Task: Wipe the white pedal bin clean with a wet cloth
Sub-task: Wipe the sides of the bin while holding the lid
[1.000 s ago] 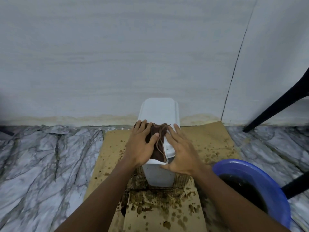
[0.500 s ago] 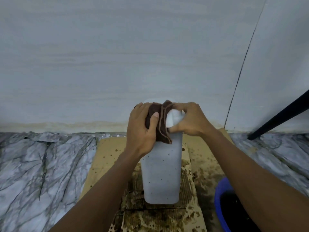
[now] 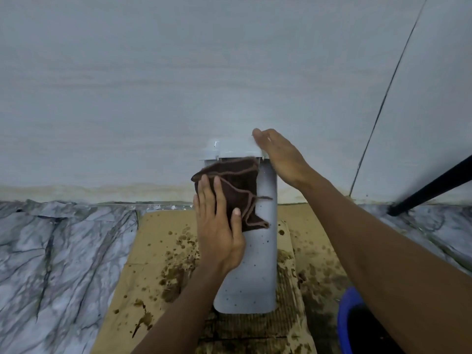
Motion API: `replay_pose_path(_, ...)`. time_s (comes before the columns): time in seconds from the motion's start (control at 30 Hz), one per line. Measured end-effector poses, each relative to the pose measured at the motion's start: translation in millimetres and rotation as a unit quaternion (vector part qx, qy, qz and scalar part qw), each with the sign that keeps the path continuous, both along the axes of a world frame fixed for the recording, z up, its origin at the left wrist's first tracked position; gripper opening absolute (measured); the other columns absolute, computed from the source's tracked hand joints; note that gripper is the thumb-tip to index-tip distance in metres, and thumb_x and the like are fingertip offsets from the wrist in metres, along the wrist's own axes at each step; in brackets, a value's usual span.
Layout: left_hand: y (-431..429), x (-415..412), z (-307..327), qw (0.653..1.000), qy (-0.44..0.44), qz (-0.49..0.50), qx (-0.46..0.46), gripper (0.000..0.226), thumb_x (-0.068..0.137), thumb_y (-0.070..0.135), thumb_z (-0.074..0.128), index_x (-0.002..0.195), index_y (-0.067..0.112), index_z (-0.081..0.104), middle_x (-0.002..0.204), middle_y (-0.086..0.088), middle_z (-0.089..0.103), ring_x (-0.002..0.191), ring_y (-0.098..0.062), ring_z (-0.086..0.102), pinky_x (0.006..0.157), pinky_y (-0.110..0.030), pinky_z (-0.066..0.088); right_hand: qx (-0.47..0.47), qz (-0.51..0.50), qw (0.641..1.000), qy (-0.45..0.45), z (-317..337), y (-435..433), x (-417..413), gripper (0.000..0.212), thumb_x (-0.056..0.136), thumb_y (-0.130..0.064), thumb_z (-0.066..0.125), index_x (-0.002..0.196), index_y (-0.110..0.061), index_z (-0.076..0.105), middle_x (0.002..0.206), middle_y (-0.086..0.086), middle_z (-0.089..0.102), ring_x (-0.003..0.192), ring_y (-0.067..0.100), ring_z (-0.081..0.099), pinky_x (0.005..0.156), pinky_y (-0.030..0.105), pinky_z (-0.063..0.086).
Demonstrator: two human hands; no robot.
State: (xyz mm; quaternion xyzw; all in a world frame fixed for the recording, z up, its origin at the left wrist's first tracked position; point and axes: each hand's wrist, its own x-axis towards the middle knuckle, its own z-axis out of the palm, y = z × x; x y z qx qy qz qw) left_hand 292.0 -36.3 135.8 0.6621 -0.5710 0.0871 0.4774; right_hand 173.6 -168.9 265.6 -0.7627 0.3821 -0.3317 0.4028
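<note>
While the left hand (image 3: 219, 233) presses the limp brown cloth (image 3: 236, 192) flat-palmed, the right hand (image 3: 281, 157) — open — steadies the light white plastic pedal bin (image 3: 258, 264) at its lid; likely tippy.

my left hand (image 3: 217, 226) presses a dark brown wet cloth (image 3: 237, 190) flat against the speckled front of the tall white plastic pedal bin (image 3: 258, 264), just under its lid. my right hand (image 3: 278, 154) rests open on the lid's right edge. the bin stands on stained brown cardboard (image 3: 153, 251) over the marbled floor (image 3: 63, 251), a blue plastic basin (image 3: 344, 320) near my right forearm.
</note>
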Motion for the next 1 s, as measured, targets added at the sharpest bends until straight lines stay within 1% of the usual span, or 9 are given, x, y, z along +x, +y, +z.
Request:
replay_pose_path(0.13, -14.7, -20.2, 10.9, 0.996, 0.069, 0.051, 0.003, 0.073, 0.106, 0.053, 0.033, 0.166, 0.018, 0.010, 0.174, -0.005, -0.006, 0.160, -0.025, -0.011, 0.129, -0.051, -0.002, 0.004, -0.016, 1.000, -0.022, -2.6, -2.1, 7.5, 0.054, 0.075, -0.086, 0.045, 0.103, -0.043, 0.062, 0.123, -0.016, 0.061, 0.113, -0.004, 0.054, 0.085, 0.018, 0.040)
replay_pose_path(0.23, -20.5, -29.0, 6.1, 0.996, -0.045, 0.068, 0.024, 0.054, 0.105, 0.041, 0.046, 0.153, 0.017, 0.045, 0.173, -0.015, 0.003, 0.160, -0.034, -0.005, 0.127, -0.058, 0.004, 0.013, -0.023, 0.999, -0.024, -1.2, -5.8, 3.5, 0.044, 0.078, -0.082, 0.048, 0.096, -0.045, 0.062, 0.121, -0.017, 0.061, 0.110, -0.007, 0.054, 0.082, 0.018, 0.039)
replay_pose_path(0.3, -14.6, -31.0, -7.7, 0.989, -0.140, 0.037, 0.034, 0.048, 0.103, 0.037, 0.049, 0.145, 0.016, 0.056, 0.172, -0.018, 0.008, 0.159, -0.036, 0.000, 0.127, -0.058, 0.005, 0.016, -0.023, 0.999, -0.024, -2.1, -8.3, -0.6, 0.038, 0.081, -0.079, 0.048, 0.095, -0.046, 0.061, 0.121, -0.019, 0.060, 0.107, -0.013, 0.051, 0.079, 0.015, 0.037)
replay_pose_path(0.37, -5.5, -28.5, -20.5, 0.982, -0.180, 0.019, 0.048, 0.058, 0.099, 0.038, 0.047, 0.153, 0.017, 0.048, 0.172, -0.015, 0.005, 0.160, -0.034, 0.001, 0.127, -0.057, 0.007, 0.015, -0.018, 0.999, -0.027, -3.8, -8.1, -0.8, 0.038, 0.083, -0.078, 0.047, 0.099, -0.046, 0.060, 0.124, -0.018, 0.060, 0.107, -0.013, 0.050, 0.080, 0.014, 0.036)
replay_pose_path(0.5, -9.4, -27.7, -12.2, 0.995, -0.101, 0.026, 0.007, 0.082, 0.096, 0.042, 0.043, 0.164, 0.006, 0.014, 0.173, -0.012, 0.005, 0.160, -0.034, 0.002, 0.129, -0.052, 0.000, 0.000, -0.019, 0.999, -0.038, -7.0, -4.7, 10.4, 0.044, 0.087, -0.073, 0.051, 0.110, -0.037, 0.063, 0.125, -0.014, 0.060, 0.110, -0.006, 0.052, 0.082, 0.013, 0.036)
replay_pose_path(0.6, -27.2, -35.3, 7.4, 0.993, -0.117, 0.020, 0.004, 0.079, 0.101, 0.045, 0.037, 0.163, 0.004, 0.014, 0.173, -0.013, 0.006, 0.160, -0.031, 0.001, 0.129, -0.048, 0.000, -0.009, -0.022, 0.999, -0.041, -8.6, -4.0, 14.8, 0.041, 0.090, -0.069, 0.053, 0.110, -0.034, 0.064, 0.123, -0.014, 0.060, 0.106, -0.009, 0.050, 0.083, 0.013, 0.034)
replay_pose_path(0.7, -38.6, -33.6, 18.3, 0.989, -0.133, 0.066, 0.009, 0.088, 0.086, 0.033, 0.044, 0.162, -0.001, 0.016, 0.171, -0.017, 0.009, 0.160, -0.028, -0.001, 0.130, -0.047, 0.001, -0.008, -0.026, 0.999, -0.043, -9.7, -5.6, 13.8, 0.042, 0.091, -0.066, 0.054, 0.113, -0.031, 0.064, 0.123, -0.012, 0.062, 0.111, 0.003, 0.054, 0.083, 0.014, 0.036)
replay_pose_path(0.8, -44.1, -34.4, 26.6, 0.989, -0.107, 0.098, 0.006, 0.095, 0.079, 0.032, 0.048, 0.160, -0.004, 0.016, 0.168, -0.021, 0.018, 0.159, -0.025, -0.004, 0.129, -0.046, -0.002, -0.008, -0.024, 0.999, -0.046, -10.9, -6.2, 14.8, 0.043, 0.091, -0.066, 0.054, 0.112, -0.031, 0.064, 0.121, -0.013, 0.062, 0.110, 0.000, 0.056, 0.081, 0.013, 0.037)
replay_pose_path(1.0, -22.2, -27.6, -6.1, 0.975, -0.218, 0.015, 0.028, 0.077, 0.098, 0.037, 0.039, 0.162, 0.000, 0.017, 0.172, -0.016, 0.010, 0.160, -0.029, 0.006, 0.129, -0.051, 0.008, 0.005, -0.028, 0.998, -0.049, -10.4, -12.1, 4.3, 0.038, 0.090, -0.068, 0.053, 0.107, -0.035, 0.063, 0.120, -0.015, 0.062, 0.108, -0.009, 0.053, 0.082, 0.015, 0.038)
